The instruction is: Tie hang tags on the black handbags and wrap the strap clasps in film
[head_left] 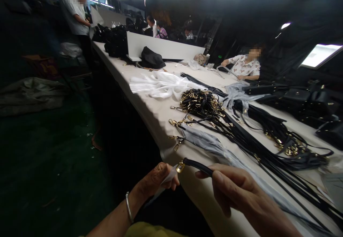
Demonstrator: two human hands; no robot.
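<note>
At the near edge of the cloth-covered table [157, 114]: two bare hands face each other, a little apart.
Left hand [158, 180]: fingers curled closed, thumb pressing down on a white strip [169, 175]; a silver bangle [129, 207] circles the wrist.
Right hand [235, 190]: thumb and forefinger pinched on a black strap [198, 165], the other fingers loosely bent.
Gold clasp [180, 166]: at the strap's end, between the hands, meeting the strip; whether the strip passes through it, I cannot tell.
Beyond the fingers: a film-wrapped bundle [203, 139] lies lengthwise, gold snap hooks [174, 137] at its near-left end.
Strap heap [202, 103]: black, thick with gold hardware, its tails trailing right.
White strip pile [160, 83]: fanned just behind the heap.
Second strap bundle [292, 144]: farther right, gold fittings clustered.
Far end: a black bag-like piece [152, 58] before a white partition [166, 46].
Co-workers: one seated person [243, 67] across the table, one standing person [73, 14] at far left.
</note>
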